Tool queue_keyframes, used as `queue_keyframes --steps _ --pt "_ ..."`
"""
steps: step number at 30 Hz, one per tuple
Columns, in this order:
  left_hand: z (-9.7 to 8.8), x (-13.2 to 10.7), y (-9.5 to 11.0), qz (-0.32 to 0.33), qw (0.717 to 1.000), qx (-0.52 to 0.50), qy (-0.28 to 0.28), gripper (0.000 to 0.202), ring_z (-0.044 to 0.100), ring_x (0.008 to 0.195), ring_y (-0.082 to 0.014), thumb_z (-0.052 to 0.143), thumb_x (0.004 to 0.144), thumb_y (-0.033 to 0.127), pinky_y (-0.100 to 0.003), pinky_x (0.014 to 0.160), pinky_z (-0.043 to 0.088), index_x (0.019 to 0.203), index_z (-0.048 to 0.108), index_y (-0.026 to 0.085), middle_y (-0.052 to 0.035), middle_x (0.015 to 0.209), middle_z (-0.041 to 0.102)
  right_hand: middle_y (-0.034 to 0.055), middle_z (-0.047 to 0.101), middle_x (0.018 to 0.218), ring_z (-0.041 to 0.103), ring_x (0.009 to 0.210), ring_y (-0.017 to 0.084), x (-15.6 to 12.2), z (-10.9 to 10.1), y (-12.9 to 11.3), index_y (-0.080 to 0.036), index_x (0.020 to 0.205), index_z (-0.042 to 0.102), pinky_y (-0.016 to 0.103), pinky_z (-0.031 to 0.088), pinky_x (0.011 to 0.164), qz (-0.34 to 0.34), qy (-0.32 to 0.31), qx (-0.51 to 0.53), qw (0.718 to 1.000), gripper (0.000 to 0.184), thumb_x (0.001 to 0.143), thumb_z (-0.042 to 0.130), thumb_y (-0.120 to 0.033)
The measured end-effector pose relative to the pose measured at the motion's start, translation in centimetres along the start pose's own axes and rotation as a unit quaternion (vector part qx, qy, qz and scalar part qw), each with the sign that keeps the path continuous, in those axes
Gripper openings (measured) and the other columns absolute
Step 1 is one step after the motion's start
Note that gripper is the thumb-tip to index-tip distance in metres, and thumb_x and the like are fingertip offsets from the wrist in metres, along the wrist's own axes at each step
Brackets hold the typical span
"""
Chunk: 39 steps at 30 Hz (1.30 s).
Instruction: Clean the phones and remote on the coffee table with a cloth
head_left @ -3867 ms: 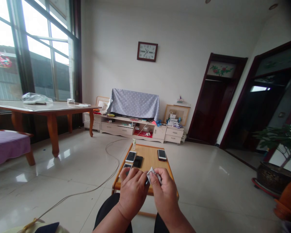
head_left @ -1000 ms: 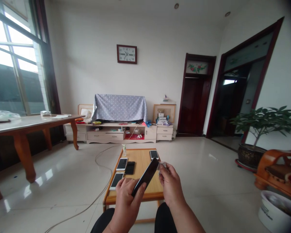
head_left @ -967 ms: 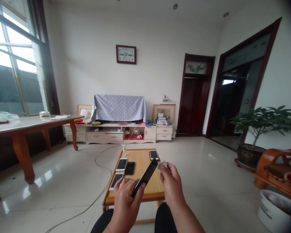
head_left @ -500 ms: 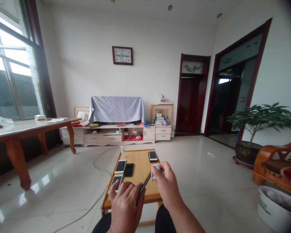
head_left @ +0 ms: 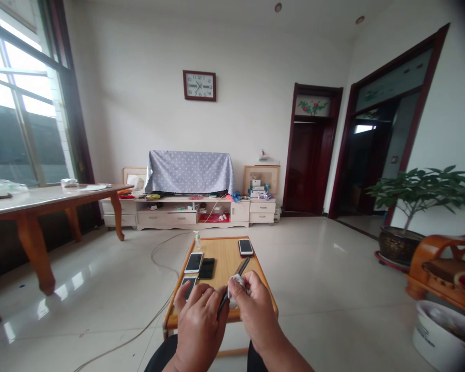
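Observation:
My left hand (head_left: 199, 323) grips a black smartphone (head_left: 233, 285), which is tilted and seen nearly edge-on above a low wooden table (head_left: 232, 253). My right hand (head_left: 253, 315) pinches a white cloth (head_left: 236, 287) against the phone's edge. On the tabletop lie a white-fronted smartphone (head_left: 194, 262), a black smartphone (head_left: 206, 268) beside it and a smartphone (head_left: 245, 247) at the far right. Another phone (head_left: 188, 283) lies partly hidden behind my left hand. A small pump bottle (head_left: 197, 239) stands at the table's far edge.
A pale cable (head_left: 155, 315) runs across the tiled floor left of the low table. A long wooden table (head_left: 42, 199) stands at left, and a cream TV cabinet (head_left: 186, 217) at the back. A potted plant (head_left: 418, 191), wooden armchair (head_left: 442, 268) and white tub (head_left: 442, 336) stand at right.
My right hand has moved left and down, bringing the cloth onto the phone. The held phone has turned more edge-on, and both hands are now closer together.

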State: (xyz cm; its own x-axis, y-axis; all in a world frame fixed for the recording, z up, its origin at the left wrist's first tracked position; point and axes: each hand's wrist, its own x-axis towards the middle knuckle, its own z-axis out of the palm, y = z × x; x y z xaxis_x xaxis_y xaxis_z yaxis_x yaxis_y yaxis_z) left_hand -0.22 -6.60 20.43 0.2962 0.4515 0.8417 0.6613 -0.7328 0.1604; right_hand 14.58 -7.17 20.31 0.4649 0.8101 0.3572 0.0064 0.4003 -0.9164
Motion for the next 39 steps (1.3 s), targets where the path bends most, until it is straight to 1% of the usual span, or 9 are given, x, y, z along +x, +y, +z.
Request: queue_keyframes --steps 7,13,18,24,28,30,35,37,39 --pt "-0.1 0.1 0.1 0.000 1.000 0.004 -0.004 0.009 0.065 0.087 -0.0199 0.060 0.094 0.028 -0.048 0.108 0.027 0.097 0.069 0.029 0.0034 0.071 0.067 -0.0011 0.061 0.069 0.052 0.059 0.013 1.6 -0.9 -0.9 -0.021 0.079 0.055 0.025 0.045 0.054 0.025 0.035 0.037 0.998 0.045 0.078 0.076 -0.061" --pt "0.0 -0.2 -0.4 -0.020 1.000 0.005 -0.021 0.020 0.064 0.088 -0.0206 0.052 0.094 0.019 -0.050 0.110 0.027 0.081 0.066 0.026 0.0018 0.070 0.066 -0.0050 0.053 0.066 0.049 0.060 0.013 -2.1 0.6 -0.4 -0.023 0.076 0.050 0.024 0.043 0.055 0.003 -0.085 -0.034 0.996 0.041 0.084 0.073 -0.056" --pt "-0.3 -0.3 -0.2 -0.026 0.999 0.007 -0.023 0.012 0.065 0.092 -0.0204 0.058 0.095 0.027 -0.050 0.112 0.024 0.100 0.069 0.030 0.0029 0.075 0.068 -0.0021 0.061 0.070 0.054 0.063 0.015 -0.3 -0.1 -0.9 -0.023 0.080 0.054 0.026 0.046 0.061 -0.019 -0.011 -0.064 0.998 0.040 0.085 0.071 -0.058" --pt "-0.3 -0.5 -0.6 -0.039 0.999 -0.014 -0.033 0.017 0.064 0.089 -0.0203 0.053 0.096 0.024 -0.050 0.109 0.026 0.089 0.068 0.027 0.0020 0.073 0.066 -0.0039 0.053 0.067 0.047 0.060 0.013 -1.5 0.7 -0.5 -0.023 0.078 0.053 0.024 0.041 0.056 -0.035 -0.053 -0.093 0.994 0.037 0.087 0.070 -0.055" --pt "-0.1 -0.7 -1.0 -0.052 0.994 -0.071 -0.064 0.011 0.062 0.088 -0.0191 0.057 0.097 0.029 -0.047 0.106 0.028 0.097 0.068 0.028 0.0027 0.075 0.066 -0.0013 0.059 0.072 0.053 0.066 0.015 0.0 -0.3 -1.2 -0.022 0.082 0.056 0.026 0.045 0.063 -0.036 0.001 -0.098 0.995 0.036 0.088 0.069 -0.055" --pt "0.1 -0.8 -1.1 -0.067 0.989 -0.108 -0.076 0.012 0.061 0.085 -0.0181 0.057 0.097 0.031 -0.044 0.102 0.031 0.093 0.067 0.027 0.0028 0.074 0.064 -0.0010 0.060 0.073 0.053 0.067 0.015 0.3 -0.5 -1.3 -0.021 0.083 0.056 0.025 0.045 0.064 -0.047 0.020 -0.099 0.994 0.035 0.089 0.068 -0.054" --pt "0.8 -1.1 -1.6 -0.132 0.970 -0.181 -0.091 0.026 0.057 0.080 -0.0165 0.055 0.098 0.039 -0.036 0.089 0.038 0.080 0.062 0.022 0.0011 0.077 0.061 -0.0038 0.056 0.068 0.051 0.062 0.013 -1.2 0.5 -1.0 -0.022 0.080 0.055 0.023 0.043 0.059 -0.079 -0.049 -0.126 0.988 0.033 0.090 0.067 -0.051" --pt "0.9 -1.3 -1.8 -0.146 0.963 -0.204 -0.095 0.029 0.056 0.079 -0.0162 0.055 0.098 0.041 -0.034 0.087 0.038 0.077 0.060 0.021 0.0011 0.077 0.060 -0.0035 0.058 0.068 0.052 0.062 0.014 -0.7 0.5 -1.4 -0.022 0.081 0.055 0.023 0.044 0.059 -0.090 -0.035 -0.135 0.986 0.033 0.090 0.066 -0.052" --pt "1.0 -1.4 -2.0 -0.155 0.958 -0.221 -0.097 0.031 0.056 0.079 -0.0163 0.056 0.097 0.043 -0.033 0.084 0.039 0.077 0.059 0.021 0.0010 0.076 0.060 -0.0029 0.060 0.068 0.054 0.062 0.014 0.2 0.2 -1.9 -0.022 0.081 0.055 0.023 0.045 0.059 -0.100 0.010 -0.143 0.985 0.035 0.090 0.065 -0.055"
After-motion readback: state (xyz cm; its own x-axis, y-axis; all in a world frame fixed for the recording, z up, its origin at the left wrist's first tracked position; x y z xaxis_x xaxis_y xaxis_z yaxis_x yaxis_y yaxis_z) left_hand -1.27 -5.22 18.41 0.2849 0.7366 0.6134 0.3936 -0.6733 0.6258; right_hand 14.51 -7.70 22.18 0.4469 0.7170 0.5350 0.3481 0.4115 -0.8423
